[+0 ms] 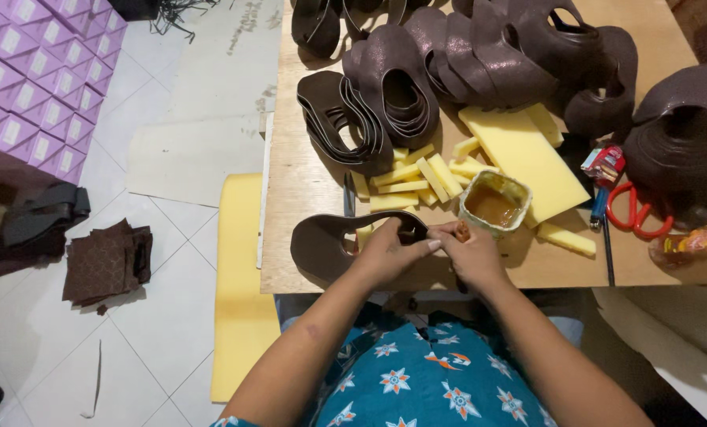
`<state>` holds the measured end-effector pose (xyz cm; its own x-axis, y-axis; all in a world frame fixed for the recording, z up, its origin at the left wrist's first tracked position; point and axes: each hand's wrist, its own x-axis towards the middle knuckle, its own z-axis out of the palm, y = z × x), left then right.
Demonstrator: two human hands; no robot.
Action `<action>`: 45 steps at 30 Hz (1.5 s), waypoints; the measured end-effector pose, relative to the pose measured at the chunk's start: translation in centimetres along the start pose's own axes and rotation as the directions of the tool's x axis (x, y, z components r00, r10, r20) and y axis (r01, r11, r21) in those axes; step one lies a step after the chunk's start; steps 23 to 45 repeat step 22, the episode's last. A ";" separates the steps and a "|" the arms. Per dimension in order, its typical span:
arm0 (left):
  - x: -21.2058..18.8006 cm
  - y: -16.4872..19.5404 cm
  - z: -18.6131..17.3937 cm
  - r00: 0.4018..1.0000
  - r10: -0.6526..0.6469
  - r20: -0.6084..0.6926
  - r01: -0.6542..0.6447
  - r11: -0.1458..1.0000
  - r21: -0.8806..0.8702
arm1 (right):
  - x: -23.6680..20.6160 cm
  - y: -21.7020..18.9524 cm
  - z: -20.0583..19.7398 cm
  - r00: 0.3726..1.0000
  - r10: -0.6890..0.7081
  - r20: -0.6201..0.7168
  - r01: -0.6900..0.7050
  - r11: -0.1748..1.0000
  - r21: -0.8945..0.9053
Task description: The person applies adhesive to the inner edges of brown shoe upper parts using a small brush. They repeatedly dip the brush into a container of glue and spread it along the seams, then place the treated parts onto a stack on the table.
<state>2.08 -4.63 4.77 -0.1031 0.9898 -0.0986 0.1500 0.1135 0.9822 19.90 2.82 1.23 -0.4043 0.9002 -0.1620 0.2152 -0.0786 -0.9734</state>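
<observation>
- Left hand (389, 251) clamped on flat dark-brown leather shoe upper (329, 241) — near table edge, left of centre.
- Right hand (470, 255) touching left, fingers pinched on small brown-tipped piece (462, 232).
- Just beyond: square tub of brown glue (494, 204), yellow foam strips (416, 178).
- Far: stacked dark-brown uppers (393, 87); red-handled scissors (630, 212) right.

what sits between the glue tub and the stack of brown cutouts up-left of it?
Head view: a loose pile of yellow foam strips lies on the table between the glue tub and the stacked brown cutouts.
</observation>
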 end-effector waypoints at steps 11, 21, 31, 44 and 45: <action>-1.2 0.9 0.3 0.988 -0.115 -0.104 0.121 0.991 0.053 | -1.4 -3.4 -0.7 0.975 0.220 -0.039 -0.216 0.973 0.084; -2.9 -0.6 2.2 0.926 0.118 -0.359 -0.016 0.962 0.273 | -1.0 -5.1 0.0 0.956 -0.182 -0.230 0.065 0.896 -0.439; -3.1 -0.7 2.3 0.941 0.138 -0.308 -0.051 0.960 0.275 | -1.0 -5.3 0.2 0.960 -0.150 -0.235 0.027 0.890 -0.456; -3.1 -0.7 2.3 0.941 0.138 -0.308 -0.051 0.960 0.275 | -1.0 -5.3 0.2 0.960 -0.150 -0.235 0.027 0.890 -0.456; -3.1 -0.7 2.3 0.941 0.138 -0.308 -0.051 0.960 0.275 | -1.0 -5.3 0.2 0.960 -0.150 -0.235 0.027 0.890 -0.456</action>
